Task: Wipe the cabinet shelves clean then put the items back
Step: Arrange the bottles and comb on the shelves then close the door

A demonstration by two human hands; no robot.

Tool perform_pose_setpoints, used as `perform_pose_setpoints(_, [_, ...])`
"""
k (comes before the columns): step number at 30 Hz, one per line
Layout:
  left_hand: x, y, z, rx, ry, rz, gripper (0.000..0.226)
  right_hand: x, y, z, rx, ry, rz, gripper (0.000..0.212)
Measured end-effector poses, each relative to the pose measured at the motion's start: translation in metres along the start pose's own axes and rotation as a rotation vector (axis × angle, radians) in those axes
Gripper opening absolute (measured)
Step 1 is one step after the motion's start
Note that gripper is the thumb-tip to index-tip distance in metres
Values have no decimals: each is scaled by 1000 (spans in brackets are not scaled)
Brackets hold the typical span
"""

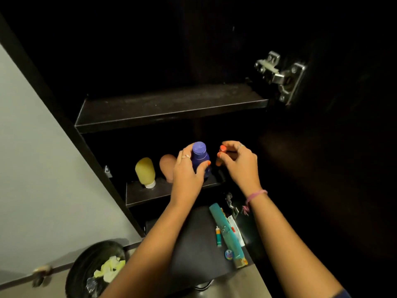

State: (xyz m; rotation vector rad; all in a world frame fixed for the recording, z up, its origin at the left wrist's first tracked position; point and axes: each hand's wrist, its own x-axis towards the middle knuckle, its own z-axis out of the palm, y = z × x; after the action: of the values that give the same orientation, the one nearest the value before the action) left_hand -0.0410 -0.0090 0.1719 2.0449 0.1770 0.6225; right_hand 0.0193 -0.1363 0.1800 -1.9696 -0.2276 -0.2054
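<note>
- The tall black cabinet (64, 117) stood open in front of me, its door swung out to the right on a silver metal hinge (280, 75).
- The upper black shelf (169, 108) carried nothing I could make out, only a dull, dusty-looking sheen on its top.
- The lower black shelf (137, 193) held the bottles along its front edge.
- A round black waste bin (86, 267) sat on the floor at the lower left, with pale yellow-green crumpled scraps inside.
- Below the shelves a dark flat surface (193, 244) carried a long teal tube (225, 231) lying flat, a small thin tube just to its left and a white packet to its right.
- My left hand (187, 175) had its grip wrapped round the dark blue plastic bottle with a rounded cap (199, 155), which stood upright on the lower shelf.
- My right hand (240, 162) had its grip pinched round a small orange-red capped container (221, 152), held just to the right of the blue bottle; I could not tell whether it touched the shelf.
- A yellow translucent squeeze tube (145, 172) stood on its white cap at the left of the lower shelf.
- A peach-coloured rounded bottle (167, 166) stood between the yellow tube and the blue bottle.
- A pink band (256, 195) circled my right wrist.
</note>
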Motion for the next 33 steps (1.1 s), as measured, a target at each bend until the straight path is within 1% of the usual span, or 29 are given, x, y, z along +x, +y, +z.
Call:
perform_pose_setpoints(4, [16,-5,11,106,-15,-109,44,16,12,12,-113,-54,-28,29])
perform_pose_setpoints(7, [20,-12,17,142,-35,-186,41,17,25,17,-131,-72,-7,30])
perform_pose_setpoints(10, [22,-12,19,147,-42,-205,37,14,31,20,-135,-106,10,31])
perform_pose_setpoints(16, [21,-17,23,150,-22,-237,37,7,43,23,-112,-142,-16,37])
perform_pose_setpoints(19, [19,-21,25,140,9,-231,39,6,49,24,-107,-140,-14,42])
perform_pose_setpoints(22, [17,-26,28,104,16,-252,39,5,52,25,-66,-169,27,52])
perform_pose_setpoints(24, [15,-31,29,51,18,-256,45,4,57,27,-39,-178,63,60])
perform_pose_setpoints(26, [12,-34,31,25,24,-244,54,3,61,28,-36,-158,89,64])
perform_pose_setpoints(28, [9,-35,32,18,48,-228,59,-2,63,27,-50,-110,99,62])
perform_pose_setpoints(31, [2,-40,33,2,85,-208,63,-20,64,27,-16,-14,73,54])
perform_pose_setpoints(33, [-4,-45,35,-63,95,-216,67,-37,67,27,27,66,47,44])
